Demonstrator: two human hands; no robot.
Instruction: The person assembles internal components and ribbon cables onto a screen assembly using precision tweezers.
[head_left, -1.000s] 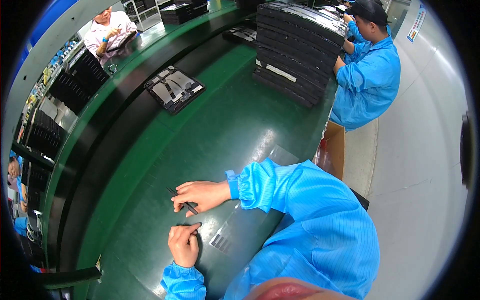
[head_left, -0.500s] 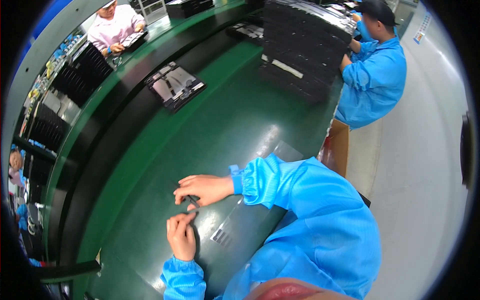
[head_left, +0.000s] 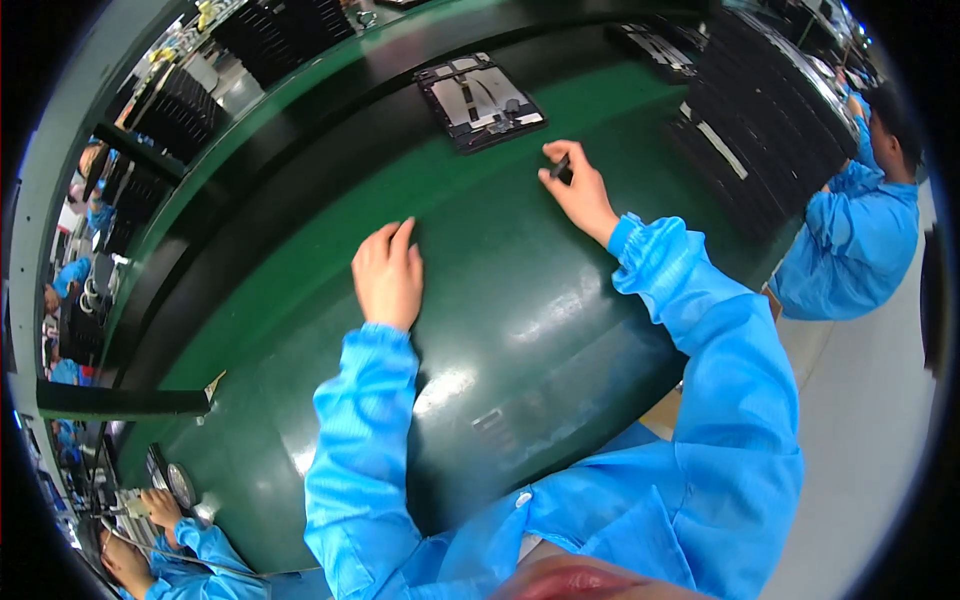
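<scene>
My right hand (head_left: 585, 200) is raised over the green work surface, its fingers closed around a small black tool (head_left: 562, 170) whose exact kind I cannot make out. Just beyond it lies a flat black tablet-like device (head_left: 478, 102) with its inside parts showing, apart from both hands. My left hand (head_left: 388, 275) hovers or rests over the green mat (head_left: 500, 260), fingers stretched forward and holding nothing. Near my body is a clear film sheet (head_left: 540, 425) with a small patch of strips (head_left: 492, 422) on it, faint under the glare.
A tall stack of black trays (head_left: 755, 120) stands at the far right, beside a co-worker in blue (head_left: 850, 235). Another device (head_left: 655, 50) lies by the stack. A dark bar (head_left: 125, 402) juts in at left, and another person's hands (head_left: 150, 520) work at lower left.
The view has shifted. Both hands have moved forward from the near part of the mat and spread apart, the right one toward the opened device with the black tool still in it.
</scene>
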